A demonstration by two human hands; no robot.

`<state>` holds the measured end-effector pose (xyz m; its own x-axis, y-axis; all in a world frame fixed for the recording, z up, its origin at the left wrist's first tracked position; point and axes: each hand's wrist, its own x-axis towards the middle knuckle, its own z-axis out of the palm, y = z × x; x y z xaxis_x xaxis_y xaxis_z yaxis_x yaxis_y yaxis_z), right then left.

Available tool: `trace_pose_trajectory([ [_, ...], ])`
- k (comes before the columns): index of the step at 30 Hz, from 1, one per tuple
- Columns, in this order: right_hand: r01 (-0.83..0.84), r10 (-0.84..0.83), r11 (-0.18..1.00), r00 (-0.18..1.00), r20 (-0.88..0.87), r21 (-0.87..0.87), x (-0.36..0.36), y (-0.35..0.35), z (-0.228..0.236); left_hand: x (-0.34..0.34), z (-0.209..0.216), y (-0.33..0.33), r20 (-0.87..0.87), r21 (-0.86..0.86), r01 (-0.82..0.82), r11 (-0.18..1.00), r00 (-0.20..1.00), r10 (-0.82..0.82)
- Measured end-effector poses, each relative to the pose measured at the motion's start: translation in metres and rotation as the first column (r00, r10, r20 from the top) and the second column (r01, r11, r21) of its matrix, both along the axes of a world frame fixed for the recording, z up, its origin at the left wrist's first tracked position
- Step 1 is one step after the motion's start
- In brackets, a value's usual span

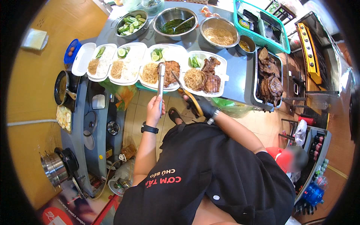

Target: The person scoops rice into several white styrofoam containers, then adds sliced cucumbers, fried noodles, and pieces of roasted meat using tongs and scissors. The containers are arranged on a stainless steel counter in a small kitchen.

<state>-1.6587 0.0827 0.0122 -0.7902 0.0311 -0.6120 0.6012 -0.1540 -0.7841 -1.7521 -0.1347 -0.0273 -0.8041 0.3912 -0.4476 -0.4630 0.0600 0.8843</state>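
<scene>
Bare-skinned, with a dark watch at the wrist, my left hand (154,109) is closed around metal tongs (161,83). Their tips reach the left side of a grilled meat piece (171,74) in a white foam box (167,87). My right hand (204,106), in a black glove, grips scissors (193,98) with yellowish handles. The scissor blades point at the right side of that meat. Brown shredded strands (150,72) and cucumber with lime slices (157,54) share the box. To its right, another foam box (222,66) holds cut grilled meat (212,83), strands and cucumber.
Further foam boxes (143,45) with rice stand at the left. Behind are bowls of sliced cucumber (131,25), green sauce (176,25) and strands (219,34). A tray (258,98) of grilled meat lies right, near a teal basket (258,42). A pan (61,88) sits left.
</scene>
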Motion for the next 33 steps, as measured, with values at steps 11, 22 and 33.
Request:
trace_pose_trajectory([
  [11,-0.006,0.02,0.99,0.995,-0.097,0.143,0.025,0.038,0.013,-0.018,0.142,-0.015,-0.219,-0.655,0.055,0.754,0.941,-0.259],
  [22,0.78,-0.782,0.623,0.622,-0.04,-0.058,0.25,0.15,0.047,0.069,0.124,0.248,-0.335,-0.43,0.689,0.583,0.478,-0.812],
  [33,0.781,-0.779,0.624,0.623,0.075,-0.009,0.308,0.209,0.032,0.084,0.117,0.361,-0.418,-0.796,0.453,0.402,0.069,-0.906],
])
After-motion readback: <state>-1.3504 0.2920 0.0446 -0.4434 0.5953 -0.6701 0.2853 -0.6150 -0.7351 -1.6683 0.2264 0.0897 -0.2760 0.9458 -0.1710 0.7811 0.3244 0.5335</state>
